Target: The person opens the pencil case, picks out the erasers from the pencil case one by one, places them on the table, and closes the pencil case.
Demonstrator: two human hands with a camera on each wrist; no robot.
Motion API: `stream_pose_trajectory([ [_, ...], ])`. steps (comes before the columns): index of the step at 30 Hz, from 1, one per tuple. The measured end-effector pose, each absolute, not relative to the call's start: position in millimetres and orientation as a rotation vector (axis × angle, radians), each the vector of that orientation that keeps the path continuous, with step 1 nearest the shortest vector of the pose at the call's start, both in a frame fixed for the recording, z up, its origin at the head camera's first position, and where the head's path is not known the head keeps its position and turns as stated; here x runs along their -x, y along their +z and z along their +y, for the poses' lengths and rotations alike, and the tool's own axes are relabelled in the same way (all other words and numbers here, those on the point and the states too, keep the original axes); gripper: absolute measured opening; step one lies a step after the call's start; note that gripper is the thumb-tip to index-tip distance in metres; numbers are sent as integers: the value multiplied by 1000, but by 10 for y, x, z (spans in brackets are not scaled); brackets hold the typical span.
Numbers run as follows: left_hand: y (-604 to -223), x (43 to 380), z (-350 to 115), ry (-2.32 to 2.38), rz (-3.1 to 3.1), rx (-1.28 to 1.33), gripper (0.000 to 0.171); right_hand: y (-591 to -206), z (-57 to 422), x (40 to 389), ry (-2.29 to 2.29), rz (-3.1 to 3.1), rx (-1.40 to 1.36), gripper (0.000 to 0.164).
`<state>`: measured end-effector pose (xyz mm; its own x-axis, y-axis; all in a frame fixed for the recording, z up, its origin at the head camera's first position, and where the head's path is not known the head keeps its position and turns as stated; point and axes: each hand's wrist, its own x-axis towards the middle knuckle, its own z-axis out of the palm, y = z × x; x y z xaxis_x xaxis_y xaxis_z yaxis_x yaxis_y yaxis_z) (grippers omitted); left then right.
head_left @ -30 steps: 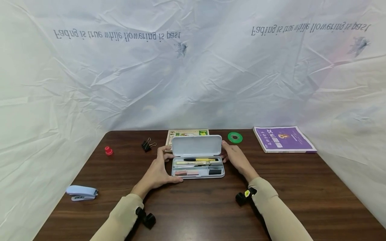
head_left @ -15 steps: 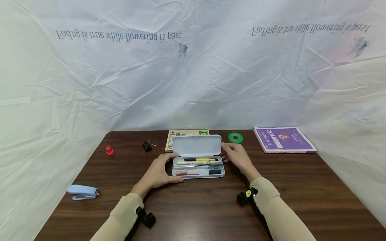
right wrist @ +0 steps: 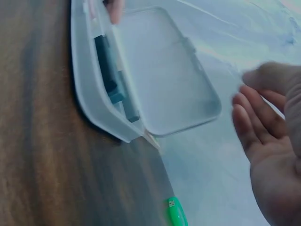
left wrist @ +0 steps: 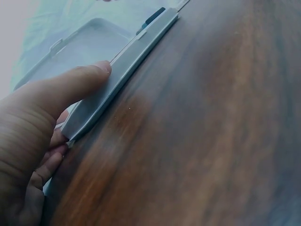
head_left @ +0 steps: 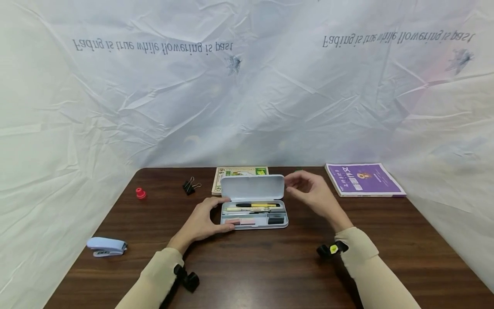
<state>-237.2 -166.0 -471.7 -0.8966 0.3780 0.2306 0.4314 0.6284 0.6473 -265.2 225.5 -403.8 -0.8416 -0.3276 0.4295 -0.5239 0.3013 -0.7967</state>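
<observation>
A pale pencil case (head_left: 252, 188) lies on the table with its lid raised. Inside are a yellow-and-black pen (head_left: 266, 205), other slim pens, a pink block (head_left: 247, 221) and a dark block (head_left: 275, 220). My left hand (head_left: 198, 221) grips the case's left end, thumb on the front edge and fingers behind; the left wrist view shows that thumb (left wrist: 87, 82) against the front wall. My right hand (head_left: 316, 193) is raised beside the lid's right edge. In the right wrist view its loosely bent fingers (right wrist: 256, 113) hold nothing and stand apart from the lid.
Behind the case lies a booklet (head_left: 231, 171), with a black binder clip (head_left: 189, 187) to its left. A red cap-like piece (head_left: 140, 193) and a pale blue stapler (head_left: 106, 246) are farther left. At right lies a purple book (head_left: 364, 178). A green ring (right wrist: 177, 212) is mostly hidden in the head view.
My right hand has left the case's right end and risen, its fingers now by the upper edge of the lid and covering the green ring. The left hand keeps its hold.
</observation>
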Motion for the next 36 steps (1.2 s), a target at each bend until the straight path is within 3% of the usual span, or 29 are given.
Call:
stream_pose_trajectory([
  [5, -4731, 2371, -1663, -1133, -2768, 699, 81, -4146, 2185, 2642, 1357, -2601, -968, 24],
  [20, -4693, 2376, -1659, -1143, -2790, 695, 83, -4217, 2120, 2626, 945, -2814, -1165, 26],
  [28, -4703, 2374, -1672, -1155, -2791, 689, 82, -4057, 2182, 2612, 990, -2743, -1063, 27],
  [36, -4713, 2381, -1674, -1151, -2799, 688, 82, -3891, 2710, 2590, 977, -2623, -879, 28],
])
